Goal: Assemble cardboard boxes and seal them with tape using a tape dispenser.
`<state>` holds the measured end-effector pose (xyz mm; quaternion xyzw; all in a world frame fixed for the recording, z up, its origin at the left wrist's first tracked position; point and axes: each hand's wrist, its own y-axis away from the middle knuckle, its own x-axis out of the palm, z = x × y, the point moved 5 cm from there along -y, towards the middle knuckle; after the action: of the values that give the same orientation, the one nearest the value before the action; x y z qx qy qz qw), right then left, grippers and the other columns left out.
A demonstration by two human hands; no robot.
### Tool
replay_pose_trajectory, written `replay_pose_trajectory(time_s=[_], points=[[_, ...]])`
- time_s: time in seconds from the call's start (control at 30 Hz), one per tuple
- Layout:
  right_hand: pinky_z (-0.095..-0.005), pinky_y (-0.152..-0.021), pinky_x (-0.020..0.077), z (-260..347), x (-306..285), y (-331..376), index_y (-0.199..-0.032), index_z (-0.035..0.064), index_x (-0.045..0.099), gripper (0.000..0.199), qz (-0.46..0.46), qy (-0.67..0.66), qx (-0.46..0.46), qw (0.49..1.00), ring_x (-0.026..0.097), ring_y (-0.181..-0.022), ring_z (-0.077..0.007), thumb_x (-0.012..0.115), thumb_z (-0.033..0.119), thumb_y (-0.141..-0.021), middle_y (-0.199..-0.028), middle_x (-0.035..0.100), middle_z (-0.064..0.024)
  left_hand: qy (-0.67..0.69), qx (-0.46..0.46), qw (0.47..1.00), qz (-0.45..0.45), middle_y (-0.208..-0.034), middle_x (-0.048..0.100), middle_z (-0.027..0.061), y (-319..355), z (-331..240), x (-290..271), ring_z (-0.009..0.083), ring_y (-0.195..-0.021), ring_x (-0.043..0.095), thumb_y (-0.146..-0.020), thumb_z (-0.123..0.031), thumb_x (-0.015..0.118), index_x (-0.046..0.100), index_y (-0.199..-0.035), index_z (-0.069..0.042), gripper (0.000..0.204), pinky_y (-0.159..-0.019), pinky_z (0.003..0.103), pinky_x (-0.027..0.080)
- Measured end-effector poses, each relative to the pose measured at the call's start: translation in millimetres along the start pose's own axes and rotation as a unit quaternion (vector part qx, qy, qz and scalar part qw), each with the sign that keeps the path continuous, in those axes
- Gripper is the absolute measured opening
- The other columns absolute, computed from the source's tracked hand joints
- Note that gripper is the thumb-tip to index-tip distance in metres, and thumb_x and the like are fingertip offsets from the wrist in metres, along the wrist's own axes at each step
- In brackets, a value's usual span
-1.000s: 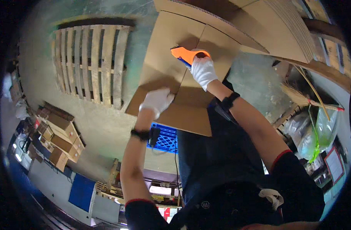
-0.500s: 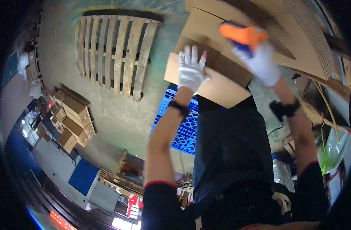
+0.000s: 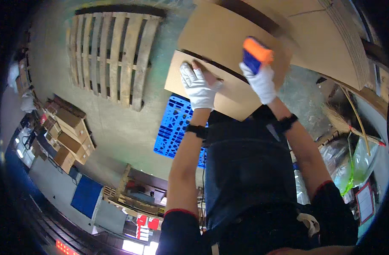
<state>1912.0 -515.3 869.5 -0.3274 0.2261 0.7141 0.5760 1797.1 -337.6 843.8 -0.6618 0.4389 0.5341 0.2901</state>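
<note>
A brown cardboard box (image 3: 228, 46) stands in front of me with its top flaps folded in. My left hand (image 3: 198, 87), in a white glove, lies flat on the near flap and presses it down. My right hand (image 3: 260, 78), also gloved, grips an orange and blue tape dispenser (image 3: 255, 54) held over the seam between the flaps. Both wrists wear black bands.
A wooden pallet (image 3: 111, 55) lies on the concrete floor to the left. A blue plastic pallet (image 3: 177, 127) sits under the box. Flat cardboard sheets (image 3: 330, 38) are stacked at the upper right. Stacked cartons (image 3: 69, 134) stand at the far left, a broom (image 3: 351, 123) at the right.
The view has shifted. My left hand has slid onto the near flap, and my right hand with the dispenser has come down toward the box seam.
</note>
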Motion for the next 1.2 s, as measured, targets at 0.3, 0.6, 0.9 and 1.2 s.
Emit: replay_pose_trajectory(time_s=[0.3,0.6,0.9,1.2], points=[[-0.0325,-0.06,0.049,-13.2,-5.5,-1.2,-0.087,0.0031,0.063,0.046,0.322,-0.158,0.264,0.895,0.062,-0.063,-0.0213,0.069,0.047,-0.077,-0.071,0.062,-0.0094,0.037,0.239,0.964,0.111,-0.148,0.024,0.0187,-11.4,-26.5,50.5,0.0357,-0.138,0.022,-0.072,-0.048,0.064,0.025,-0.142,-0.001,0.093,-0.112,0.05,0.016],[-0.0274,-0.054,0.0473,-75.0,-12.6,60.9,-0.077,0.0033,0.067,0.052,0.519,-0.145,0.308,0.784,0.06,-0.054,-0.0133,0.068,0.055,-0.073,-0.061,0.063,-0.004,0.001,0.26,0.962,0.084,-0.139,0.039,0.0171,-18.5,-47.5,30.2,0.0311,-0.128,0.039,-0.079,-0.032,0.064,0.035,-0.135,-0.001,0.071,-0.106,0.046,0.031],[-0.0284,-0.056,0.0472,-72.0,-14.7,59.4,-0.08,0.001,0.067,0.048,0.49,-0.186,0.311,0.793,0.061,-0.059,-0.0122,0.068,0.049,-0.078,-0.061,0.062,-0.0052,0.753,-0.301,0.422,0.406,-0.107,0.061,0.0109,16.0,-63.2,56.1,0.0184,-0.098,0.059,-0.086,-0.016,0.063,0.055,-0.111,0.005,0.034,-0.087,0.03,0.047],[-0.0309,-0.057,0.0477,-30.3,-12.3,39.7,-0.08,0.0036,0.067,0.051,0.515,-0.095,0.184,0.832,0.061,-0.057,-0.0153,0.066,0.054,-0.075,-0.063,0.063,-0.0064,0.285,0.128,0.931,0.19,-0.104,0.063,0.012,-9.9,-0.1,51.9,0.0298,-0.091,0.062,-0.072,0.0,0.06,0.064,-0.101,-0.009,0.031,-0.081,0.036,0.05]])
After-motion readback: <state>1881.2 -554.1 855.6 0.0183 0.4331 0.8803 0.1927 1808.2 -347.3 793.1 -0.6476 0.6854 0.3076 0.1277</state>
